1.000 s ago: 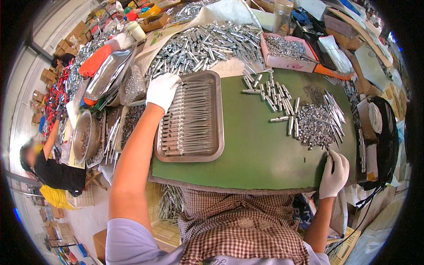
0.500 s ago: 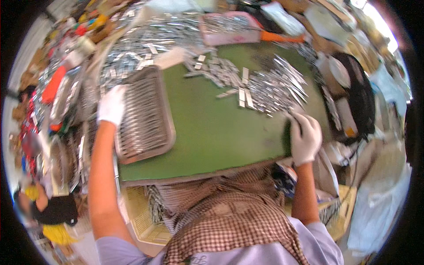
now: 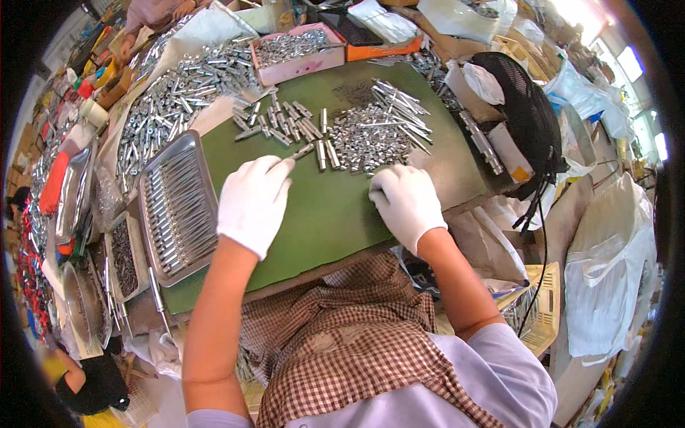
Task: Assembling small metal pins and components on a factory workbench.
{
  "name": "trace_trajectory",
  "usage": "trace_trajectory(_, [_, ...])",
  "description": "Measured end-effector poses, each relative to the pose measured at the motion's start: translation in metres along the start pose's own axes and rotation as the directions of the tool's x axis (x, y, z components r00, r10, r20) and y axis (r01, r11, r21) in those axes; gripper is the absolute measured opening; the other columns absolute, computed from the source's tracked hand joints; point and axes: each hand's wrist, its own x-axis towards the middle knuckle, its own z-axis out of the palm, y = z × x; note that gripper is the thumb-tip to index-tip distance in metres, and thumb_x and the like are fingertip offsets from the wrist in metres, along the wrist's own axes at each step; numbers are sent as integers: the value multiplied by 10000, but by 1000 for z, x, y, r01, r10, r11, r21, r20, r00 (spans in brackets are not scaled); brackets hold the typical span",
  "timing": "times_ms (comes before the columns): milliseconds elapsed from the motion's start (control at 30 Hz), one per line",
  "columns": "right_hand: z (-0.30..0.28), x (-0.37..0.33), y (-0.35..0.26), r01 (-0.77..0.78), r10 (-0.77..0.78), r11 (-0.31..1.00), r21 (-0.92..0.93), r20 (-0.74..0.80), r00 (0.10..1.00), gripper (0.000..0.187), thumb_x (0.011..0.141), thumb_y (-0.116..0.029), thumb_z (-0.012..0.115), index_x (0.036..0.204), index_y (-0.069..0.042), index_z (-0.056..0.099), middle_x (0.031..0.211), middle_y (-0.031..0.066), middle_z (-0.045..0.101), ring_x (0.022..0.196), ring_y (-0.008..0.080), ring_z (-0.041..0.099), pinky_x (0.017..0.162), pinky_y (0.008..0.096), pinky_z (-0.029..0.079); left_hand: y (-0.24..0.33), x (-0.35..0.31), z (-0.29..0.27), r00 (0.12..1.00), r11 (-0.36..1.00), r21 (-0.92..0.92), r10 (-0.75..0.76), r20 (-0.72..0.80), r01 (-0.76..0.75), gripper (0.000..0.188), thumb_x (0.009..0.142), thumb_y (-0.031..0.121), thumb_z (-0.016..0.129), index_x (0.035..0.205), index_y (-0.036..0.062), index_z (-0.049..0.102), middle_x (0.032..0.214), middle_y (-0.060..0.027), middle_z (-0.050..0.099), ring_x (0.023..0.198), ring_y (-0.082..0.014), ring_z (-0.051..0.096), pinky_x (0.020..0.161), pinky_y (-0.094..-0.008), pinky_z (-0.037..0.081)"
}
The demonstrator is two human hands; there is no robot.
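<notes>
My left hand (image 3: 253, 203), in a white glove, reaches over the green mat (image 3: 314, 221). Its fingertips are at the near end of a short metal cylinder (image 3: 303, 150) lying on the mat, with thumb and forefinger apart. My right hand (image 3: 408, 203), also gloved, is at the near edge of a pile of small metal pieces (image 3: 367, 139). Its fingers are curled together; anything between them is hidden. More short cylinders (image 3: 292, 121) lie left of the pile, thin pointed rods (image 3: 403, 107) behind it. Left of my left hand, a metal tray (image 3: 208, 167) holds a row of rods with thick ends.
A large heap of metal cylinders (image 3: 189, 89) spreads at the far left. A pink box (image 3: 303, 66) of small parts and an orange box (image 3: 385, 50) stand at the back. Right of the mat are a black mesh bag (image 3: 524, 107) and thicker metal rods (image 3: 481, 143).
My left hand has left the tray and moved right to the loose cylinder. The right hand has shifted left along the pile's near edge. The whole view has turned and shifted.
</notes>
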Motion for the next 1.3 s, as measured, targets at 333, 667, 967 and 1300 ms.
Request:
trace_trajectory(333, [-12,71,69,72,-118,981,-180,-262,958,87,839,-151,636,885,-166,709,876,84,658,901,300,636,817,442,478,8,32,43,970,970,65,-238,57,234,285,862,136,650,1145,103,646,1010,-143,657,974,-354,624,863,-455,504])
trace_trajectory(667, [-39,54,60,51,-54,992,112,25,998,95,853,-118,652,947,-105,645,948,110,670,958,350,619,867,453,483,89,-35,36,1000,955,-295,-16,-5,14,127,831,158,684,941,95,688,905,-83,668,855,-302,620,755,-428,475])
trace_trajectory(967, [-23,-37,43,133,-125,974,186,-51,991,169,780,-54,699,933,-127,693,905,67,656,903,311,621,834,413,492,95,-33,46,994,955,-296,-64,-84,36,151,798,159,722,939,106,709,865,-68,622,813,-301,602,738,-431,462])
trace_trajectory(1300, [-16,-26,41,182,-175,973,140,-57,983,152,793,-97,691,932,-155,670,927,41,660,954,290,612,892,425,464,96,-32,50,991,966,-256,-66,-115,35,145,805,165,730,941,116,726,829,-52,617,770,-275,605,697,-420,462])
